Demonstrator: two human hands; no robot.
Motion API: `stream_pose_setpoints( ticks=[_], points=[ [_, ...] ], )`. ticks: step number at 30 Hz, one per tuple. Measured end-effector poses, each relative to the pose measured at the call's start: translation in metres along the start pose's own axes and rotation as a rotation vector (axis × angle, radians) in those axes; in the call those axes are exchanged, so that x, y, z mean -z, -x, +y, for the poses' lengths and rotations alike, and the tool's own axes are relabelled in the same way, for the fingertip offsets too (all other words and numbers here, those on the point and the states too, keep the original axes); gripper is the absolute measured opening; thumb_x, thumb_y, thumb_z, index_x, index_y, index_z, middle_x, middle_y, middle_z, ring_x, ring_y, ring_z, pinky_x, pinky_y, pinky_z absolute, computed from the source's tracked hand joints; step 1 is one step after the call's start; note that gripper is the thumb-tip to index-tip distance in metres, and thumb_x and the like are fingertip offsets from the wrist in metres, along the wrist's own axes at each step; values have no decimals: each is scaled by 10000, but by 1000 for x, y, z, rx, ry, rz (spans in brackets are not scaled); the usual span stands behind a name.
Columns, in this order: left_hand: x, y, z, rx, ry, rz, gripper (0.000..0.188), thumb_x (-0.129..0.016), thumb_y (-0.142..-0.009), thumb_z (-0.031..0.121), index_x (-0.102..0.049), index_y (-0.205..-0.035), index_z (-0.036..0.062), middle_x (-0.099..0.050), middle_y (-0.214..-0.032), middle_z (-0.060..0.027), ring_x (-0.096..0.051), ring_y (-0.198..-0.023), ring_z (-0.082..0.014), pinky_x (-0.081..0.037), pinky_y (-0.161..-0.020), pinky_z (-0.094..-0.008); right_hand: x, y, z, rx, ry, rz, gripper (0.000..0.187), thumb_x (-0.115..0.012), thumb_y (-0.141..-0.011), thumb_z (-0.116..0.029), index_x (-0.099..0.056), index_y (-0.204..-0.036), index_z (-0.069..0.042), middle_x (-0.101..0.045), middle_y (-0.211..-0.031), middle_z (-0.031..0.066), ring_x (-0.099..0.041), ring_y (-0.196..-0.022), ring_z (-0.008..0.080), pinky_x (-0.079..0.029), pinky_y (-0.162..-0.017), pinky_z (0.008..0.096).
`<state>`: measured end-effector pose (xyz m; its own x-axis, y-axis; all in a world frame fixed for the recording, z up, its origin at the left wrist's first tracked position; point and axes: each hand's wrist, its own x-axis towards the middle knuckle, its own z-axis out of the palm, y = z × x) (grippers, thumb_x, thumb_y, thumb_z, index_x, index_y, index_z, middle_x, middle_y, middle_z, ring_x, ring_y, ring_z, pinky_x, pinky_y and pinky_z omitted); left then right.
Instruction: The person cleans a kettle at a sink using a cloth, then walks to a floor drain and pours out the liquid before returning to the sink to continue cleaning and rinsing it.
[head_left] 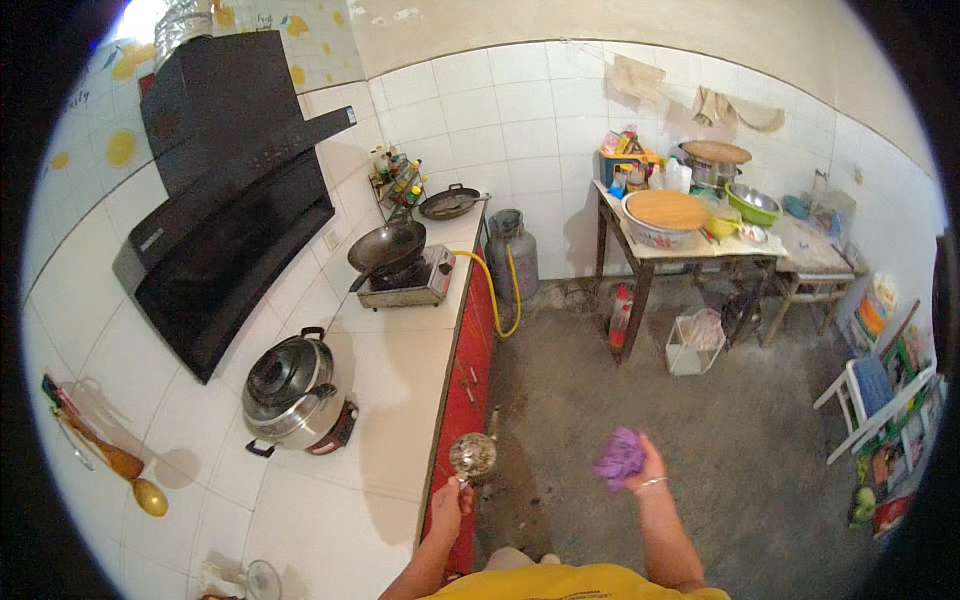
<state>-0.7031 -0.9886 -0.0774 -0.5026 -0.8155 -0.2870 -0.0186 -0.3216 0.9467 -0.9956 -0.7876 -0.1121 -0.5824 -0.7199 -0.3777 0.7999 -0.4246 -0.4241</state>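
My left hand [446, 512] is closed around the short handle of a round, shiny metal utensil [472, 455]. Its speckled bowl-like face points up beside the counter's red front; whether it is a ladle or a small pan I cannot make out. Out to the right, over the grey floor, my right hand [651, 466] grips a crumpled purple cloth [619, 459]. The hands are well apart, and cloth and utensil do not touch.
On the white counter [395, 350] stand a lidded steel pot [292, 395] and a wok [388, 250] on a gas stove [408, 280]. Beyond are a gas cylinder [513, 255] with a yellow hose and a loaded table [655, 250]. A blue-seated chair [868, 390] stands right.
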Motion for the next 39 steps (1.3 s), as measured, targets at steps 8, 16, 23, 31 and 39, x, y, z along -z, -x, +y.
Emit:
stream_pose_setpoints(
  ticks=[8,16,23,31,39],
  points=[
    [-44,-170,15,5,-25,27,434,-373,-892,396,-558,-715,46,-513,-589,1,-438,-483,-82,-348,-444,-233,-94,-197,-18,-86,-9,-144,408,-483,-846,-353,-512,-1085,-23,-552,-1090,140,-507,-1032,303,-356,-921,490],
    [-115,-357,37,104,9,-44,445,-369,-892,413,-561,-724,49,-503,-607,3,-427,-499,-77,-345,-453,-237,-128,-347,-95,-54,139,-15,350,-494,-841,-252,-480,-1118,-39,-556,-1065,123,-527,-981,281,-392,-890,460],
    [-188,-488,79,114,73,-26,416,-377,-896,382,-558,-738,42,-497,-636,12,-421,-530,-69,-350,-473,-227,-150,-468,-151,55,273,39,338,-473,-855,-280,-489,-1116,-67,-568,-1035,93,-539,-942,248,-405,-858,431],
    [-244,-595,95,90,-28,93,416,-378,-893,388,-558,-741,46,-512,-632,8,-433,-528,-58,-343,-459,-205,-158,-652,-184,-294,184,-2,360,-412,-886,-333,-464,-1149,-92,-541,-1092,94,-505,-1014,276,-368,-904,470],
    [-267,-668,110,42,68,209,455,-364,-891,427,-574,-736,54,-504,-600,19,-438,-505,-62,-342,-457,-213,-198,-787,-176,-441,251,-83,341,-405,-890,-309,-461,-1137,-80,-528,-1111,107,-499,-1034,285,-382,-904,483]
  ],
)
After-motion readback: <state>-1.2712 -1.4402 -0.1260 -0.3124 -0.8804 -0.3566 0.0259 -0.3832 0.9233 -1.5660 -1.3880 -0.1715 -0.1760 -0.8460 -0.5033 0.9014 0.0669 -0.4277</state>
